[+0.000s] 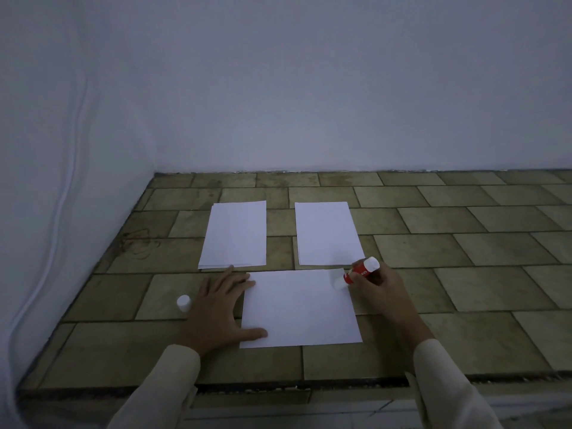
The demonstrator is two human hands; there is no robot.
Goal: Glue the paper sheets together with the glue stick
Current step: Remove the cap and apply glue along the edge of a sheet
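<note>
At the far left the glue stick's white cap [184, 303] stands on the tiled bench [464, 258], just beside the left hand [218, 308]. That hand lies flat with fingers spread, its fingertips pressing the left edge of the near sheet [300, 314]. Beyond the sheet lie two small piles of paper: the left stack [235, 235] and the right stack [326, 233]. The right hand [380, 286] grips the red glue stick [360, 270], which is tilted, with its white tip on the sheet's far right corner. Gluing looks barely begun. Whether any glue is down I cannot tell, and no second sheet is laid on yet, so spreading, laying and pressing are all left.
</note>
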